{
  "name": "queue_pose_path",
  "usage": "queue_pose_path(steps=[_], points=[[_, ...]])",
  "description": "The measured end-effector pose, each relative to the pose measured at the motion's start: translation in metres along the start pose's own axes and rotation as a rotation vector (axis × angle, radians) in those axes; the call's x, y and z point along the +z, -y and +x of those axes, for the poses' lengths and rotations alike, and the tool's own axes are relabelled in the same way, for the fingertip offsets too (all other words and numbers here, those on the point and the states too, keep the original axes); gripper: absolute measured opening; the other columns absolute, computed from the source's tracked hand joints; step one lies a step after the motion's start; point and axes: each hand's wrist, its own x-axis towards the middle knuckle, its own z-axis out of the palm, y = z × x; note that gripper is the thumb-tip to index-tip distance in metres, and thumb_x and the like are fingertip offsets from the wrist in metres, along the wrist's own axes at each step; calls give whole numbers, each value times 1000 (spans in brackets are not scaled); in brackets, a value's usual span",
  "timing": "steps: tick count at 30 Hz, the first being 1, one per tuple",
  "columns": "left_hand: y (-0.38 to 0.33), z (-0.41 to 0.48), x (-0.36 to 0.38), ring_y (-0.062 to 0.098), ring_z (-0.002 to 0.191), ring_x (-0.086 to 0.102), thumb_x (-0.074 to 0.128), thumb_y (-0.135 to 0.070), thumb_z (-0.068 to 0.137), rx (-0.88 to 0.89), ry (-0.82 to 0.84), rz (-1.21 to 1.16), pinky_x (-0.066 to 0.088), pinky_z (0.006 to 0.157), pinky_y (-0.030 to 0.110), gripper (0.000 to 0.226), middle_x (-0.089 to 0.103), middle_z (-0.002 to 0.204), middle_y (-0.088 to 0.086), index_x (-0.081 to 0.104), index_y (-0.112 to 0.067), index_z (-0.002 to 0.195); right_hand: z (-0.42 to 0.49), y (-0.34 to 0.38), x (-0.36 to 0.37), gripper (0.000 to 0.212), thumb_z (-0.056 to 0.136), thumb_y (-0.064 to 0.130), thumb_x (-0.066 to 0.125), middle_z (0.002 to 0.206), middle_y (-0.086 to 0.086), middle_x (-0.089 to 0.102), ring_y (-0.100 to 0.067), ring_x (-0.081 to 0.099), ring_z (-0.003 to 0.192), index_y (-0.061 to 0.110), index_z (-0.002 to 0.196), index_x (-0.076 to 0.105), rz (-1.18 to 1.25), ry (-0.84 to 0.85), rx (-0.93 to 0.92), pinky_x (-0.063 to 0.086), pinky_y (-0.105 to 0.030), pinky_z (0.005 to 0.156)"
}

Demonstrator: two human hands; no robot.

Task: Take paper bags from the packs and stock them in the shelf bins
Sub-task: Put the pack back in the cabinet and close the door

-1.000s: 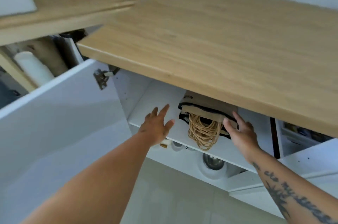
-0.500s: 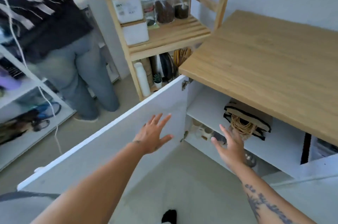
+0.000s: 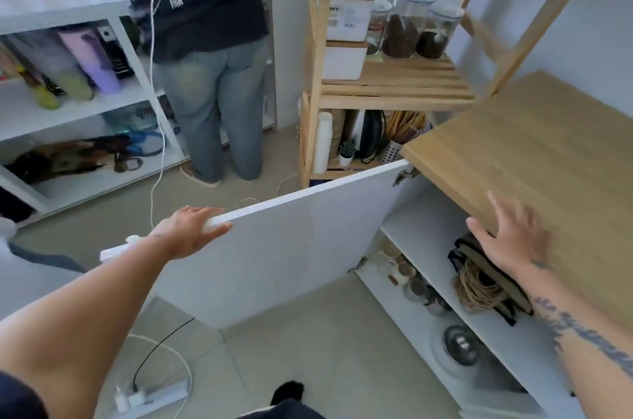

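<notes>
A stack of flat paper bags (image 3: 503,285) with tan twine handles lies on the upper shelf inside the open white cabinet, under the wooden countertop (image 3: 534,158). My right hand (image 3: 513,237) hovers open, fingers spread, just above the bags at the countertop's front edge and holds nothing. My left hand (image 3: 191,230) rests over the top edge of the open cabinet door (image 3: 308,247), fingers curled over it and thumb on the front face. No bag is in either hand.
Small cups (image 3: 400,271) and a metal lid (image 3: 460,345) sit on the lower cabinet shelf. A wooden rack (image 3: 394,89) with jars stands behind the door. Another person (image 3: 209,76) stands at white shelving, back left. A power strip (image 3: 154,398) with cables lies on the floor.
Both hands have drawn back out of the cabinet. My left hand moved onto the door's top edge; my right hand left the bags and rose to the countertop edge. The view pulled back.
</notes>
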Motion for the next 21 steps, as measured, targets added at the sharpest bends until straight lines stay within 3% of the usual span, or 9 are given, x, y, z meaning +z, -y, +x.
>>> queue_pose_path(steps=[3, 6, 12, 21], points=[[-3, -4, 13, 32, 108, 57, 19, -72, 81, -64, -66, -9, 43, 78, 36, 63, 64, 117, 6, 40, -43, 133, 4, -13, 14, 69, 85, 68, 21, 159, 0, -3, -32, -3, 145, 42, 145, -1, -176, 48, 28, 8, -59, 112], [-11, -11, 21, 32, 103, 59, 13, -76, 77, -76, -110, 6, 42, 72, 35, 65, 66, 114, 5, 42, -49, 129, 7, -12, 18, 68, 86, 67, 18, 159, -1, 0, -34, 3, 144, 41, 145, -1, -240, -14, 24, 12, -60, 112], [-35, -55, 49, 33, 103, 58, 11, -79, 75, -129, -136, -60, 41, 73, 36, 69, 66, 114, 5, 42, -48, 128, 6, -19, 20, 66, 87, 65, 18, 159, -3, 1, -36, 1, 144, 39, 145, -1, -201, -15, -40, 9, -60, 112], [-121, -145, 103, 35, 111, 55, 17, -59, 92, -254, -151, -199, 39, 83, 38, 53, 60, 122, 12, 42, -33, 131, 9, -56, 8, 63, 93, 56, 16, 159, 0, -5, -27, -5, 145, 29, 148, 2, -95, 87, -254, 3, -50, 115]])
